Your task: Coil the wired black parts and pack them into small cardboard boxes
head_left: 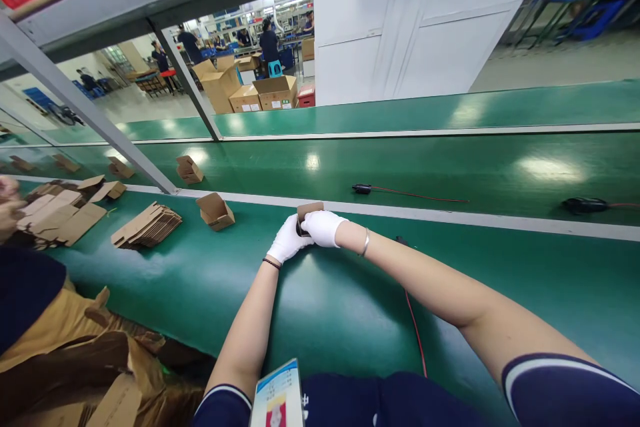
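A small brown cardboard box (pixel 311 208) is held between both of my white-gloved hands at the far edge of the green bench. My left hand (pixel 290 240) grips its near left side. From the right, my right hand (pixel 323 227) closes over the front of the box, with the fingertips partly hidden. An open cardboard box (pixel 215 211) stands to the left of my hands. Under my right forearm lies a black part with a red wire (pixel 414 323), mostly covered by the arm.
A stack of flat cartons (pixel 147 225) and a pile of cartons (pixel 65 210) lie left, near a co-worker's hand (pixel 9 207). Folded boxes (pixel 189 170) and black wired devices (pixel 362 189) sit on the green belt (pixel 280 163). A grey post (pixel 107 103) rises at left.
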Available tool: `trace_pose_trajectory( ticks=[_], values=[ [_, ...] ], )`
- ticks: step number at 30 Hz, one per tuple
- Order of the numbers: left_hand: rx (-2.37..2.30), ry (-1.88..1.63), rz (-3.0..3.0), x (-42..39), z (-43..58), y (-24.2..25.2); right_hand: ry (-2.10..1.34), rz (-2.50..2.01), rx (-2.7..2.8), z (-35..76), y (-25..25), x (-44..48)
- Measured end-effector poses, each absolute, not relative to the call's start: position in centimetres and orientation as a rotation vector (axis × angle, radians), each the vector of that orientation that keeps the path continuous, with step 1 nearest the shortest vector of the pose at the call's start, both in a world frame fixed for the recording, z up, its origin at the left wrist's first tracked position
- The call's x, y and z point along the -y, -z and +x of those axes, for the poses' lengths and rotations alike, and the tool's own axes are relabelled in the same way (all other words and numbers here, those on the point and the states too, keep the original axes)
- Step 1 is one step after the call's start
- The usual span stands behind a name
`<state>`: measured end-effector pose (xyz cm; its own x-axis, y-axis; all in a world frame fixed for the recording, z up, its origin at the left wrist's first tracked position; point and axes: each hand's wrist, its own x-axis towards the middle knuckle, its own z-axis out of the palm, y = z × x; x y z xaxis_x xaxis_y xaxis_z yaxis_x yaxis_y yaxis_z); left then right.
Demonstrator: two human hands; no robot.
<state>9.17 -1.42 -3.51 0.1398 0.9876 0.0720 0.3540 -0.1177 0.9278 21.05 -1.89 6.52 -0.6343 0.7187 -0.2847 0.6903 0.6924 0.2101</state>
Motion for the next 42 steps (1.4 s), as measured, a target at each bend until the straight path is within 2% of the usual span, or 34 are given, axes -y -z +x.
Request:
trace_pose_trajectory(
  ticks=[10,12,15,18,21,24,27,31,36,39,42],
  values=[
    [-1.502,-0.976,1.731,1.9,8.1,3.0,-0.212,1.122,-2.538,20.6,-4.9,0.1],
    [-1.763,-1.093,1.781,2.0,5.8,2.8,-0.274,1.187,-2.562,20.7,-5.1,-2.5],
    [-2.445,-1.219,1.545,2.1,0.9,2.5,-0.361,1.358,-2.543,20.3,-5.5,-7.0],
    [-2.761,-1.05,1.332,1.9,-3.9,2.6,-0.389,1.474,-2.532,18.9,-5.8,-10.5],
    [-2.683,-0.87,1.376,1.6,-6.3,3.0,-0.373,1.495,-2.58,17.8,-6.4,-12.1],
    [-2.558,-0.833,1.482,1.8,-5.3,3.3,-0.346,1.51,-2.678,19.1,-7.6,-12.8],
    [-2.397,-0.852,1.671,2.6,-1.2,3.3,-0.256,1.704,-2.637,22.8,-8.3,-13.2],
    [-2.21,-0.878,1.879,4.1,5.6,2.8,-0.028,1.836,-2.495,27.0,-6.5,-12.2],
    [-2.048,-1.181,1.799,6.3,10.4,1.6,0.086,1.917,-2.549,27.0,-4.1,-10.1],
    [-1.726,-1.413,1.655,8.1,11.7,0.5,0.136,2.004,-2.626,26.7,-5.2,-8.6],
    [-1.31,-1.424,1.341,9.0,13.3,-1.2,0.191,2.08,-2.727,26.9,-6.9,-5.5]
  ],
)
